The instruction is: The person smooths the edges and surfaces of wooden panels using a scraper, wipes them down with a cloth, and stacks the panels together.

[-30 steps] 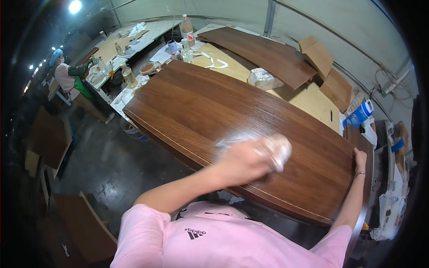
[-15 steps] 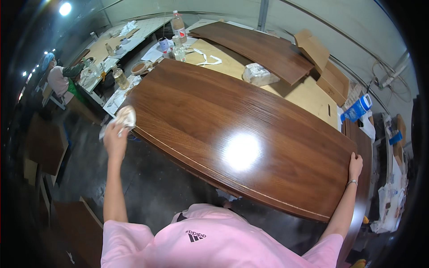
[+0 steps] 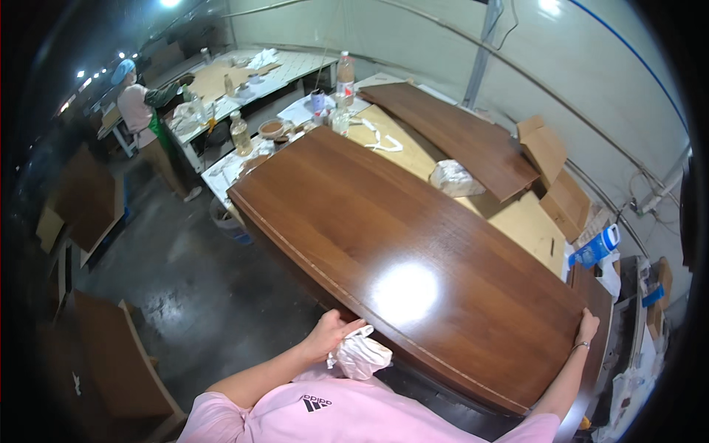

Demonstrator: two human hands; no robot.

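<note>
A large dark brown wooden panel (image 3: 384, 221) with a glossy top and a thin pale line along its near edge lies in front of me. My left hand (image 3: 329, 337) is closed around a crumpled white cloth (image 3: 363, 354), which hangs beside the middle of the panel's near edge. My right hand (image 3: 588, 326) grips the panel's right end, with some of its fingers hidden by the edge. A bright light reflection lies on the panel's surface.
Behind the panel is a pale board (image 3: 521, 221) with a white wrapped block (image 3: 455, 179), another brown panel (image 3: 450, 129), an open cardboard box (image 3: 565, 207) and a blue bottle (image 3: 594, 247). Bottles (image 3: 240, 134) stand at the left. A person (image 3: 140, 111) works at a far table.
My left hand has brought the cloth from the panel's left corner along to the middle of its near edge. My right hand stays at the right end. The view has shifted.
</note>
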